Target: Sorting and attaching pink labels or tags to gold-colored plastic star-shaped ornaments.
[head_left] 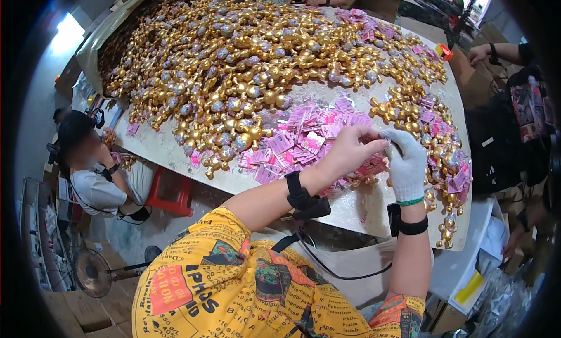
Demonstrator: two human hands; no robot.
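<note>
Many pink cards (311, 141) lie seemingly below both hands (349, 152) (408, 169).

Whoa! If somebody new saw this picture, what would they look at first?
Probably the huge heap of shiny gold pieces, mixed with glittery silvery balls, spread over most of the table. Next might be the bright pink cards piled nearer the person, and just right of them the bare left hand and white-gloved right hand close together. The yellow printed shirt stands out at the bottom.
</note>
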